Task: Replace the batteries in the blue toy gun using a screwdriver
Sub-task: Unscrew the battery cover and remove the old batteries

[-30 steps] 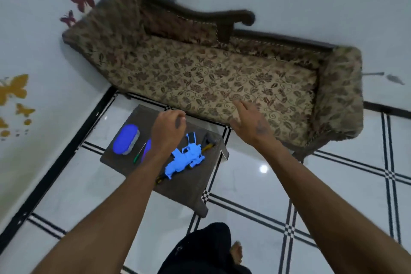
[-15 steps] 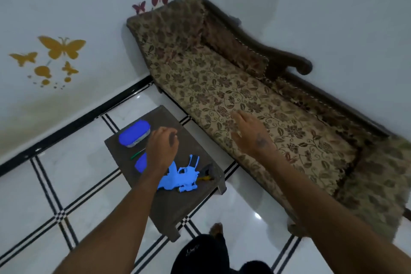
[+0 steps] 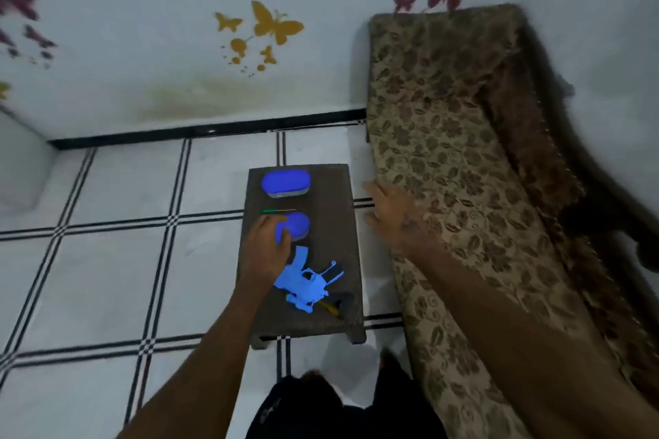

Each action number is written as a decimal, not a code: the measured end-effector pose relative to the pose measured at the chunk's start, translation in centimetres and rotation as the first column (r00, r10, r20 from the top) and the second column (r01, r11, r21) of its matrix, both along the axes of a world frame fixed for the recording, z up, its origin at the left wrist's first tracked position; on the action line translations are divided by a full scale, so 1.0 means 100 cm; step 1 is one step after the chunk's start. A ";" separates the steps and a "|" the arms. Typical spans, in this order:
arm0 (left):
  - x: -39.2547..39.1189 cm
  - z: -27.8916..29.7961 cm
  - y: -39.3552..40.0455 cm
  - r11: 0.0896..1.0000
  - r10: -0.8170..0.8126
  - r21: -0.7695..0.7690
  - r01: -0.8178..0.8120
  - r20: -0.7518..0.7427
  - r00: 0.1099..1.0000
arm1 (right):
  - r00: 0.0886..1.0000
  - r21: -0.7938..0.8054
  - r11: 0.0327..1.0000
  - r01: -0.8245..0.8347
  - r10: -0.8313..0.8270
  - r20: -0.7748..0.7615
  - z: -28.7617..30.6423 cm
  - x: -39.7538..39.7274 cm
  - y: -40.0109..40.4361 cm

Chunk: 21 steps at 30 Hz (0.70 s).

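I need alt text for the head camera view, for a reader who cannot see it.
A person's left hand reaches over a small dark table holding a blue toy gun, a green screwdriver and two blue oval objects. The right hand hovers open beside a floral sofa.

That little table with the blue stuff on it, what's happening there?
A person stands over a small dark table beside a patterned sofa. The left hand reaches over a round blue thing, near a green screwdriver. The blue toy gun lies untouched on the table. The right hand is spread open by the sofa's edge, holding nothing.
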<state>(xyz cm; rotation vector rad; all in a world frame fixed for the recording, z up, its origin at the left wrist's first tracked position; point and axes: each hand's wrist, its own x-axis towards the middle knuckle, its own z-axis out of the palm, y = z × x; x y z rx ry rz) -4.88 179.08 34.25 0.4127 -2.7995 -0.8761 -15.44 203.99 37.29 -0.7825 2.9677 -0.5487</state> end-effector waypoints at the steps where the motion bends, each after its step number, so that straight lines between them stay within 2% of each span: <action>1: 0.005 0.002 -0.001 0.999 0.047 -0.016 -0.047 0.003 0.999 | 0.999 0.011 0.999 -0.046 0.046 0.004 -0.002 -0.010 -0.004; 8: 0.048 0.004 -0.020 0.913 0.405 0.022 -0.406 0.054 0.913 | 0.935 0.056 0.936 -0.348 0.343 0.088 -0.016 -0.049 -0.061; 14: 0.078 -0.013 -0.029 0.821 0.568 0.071 -0.567 0.007 0.823 | 0.869 0.133 0.861 -0.491 0.473 0.147 -0.032 -0.061 -0.102; 21: 0.069 -0.020 -0.021 0.704 0.685 0.163 -0.691 0.098 0.722 | 0.779 0.215 0.750 -0.626 0.590 0.212 -0.038 -0.084 -0.138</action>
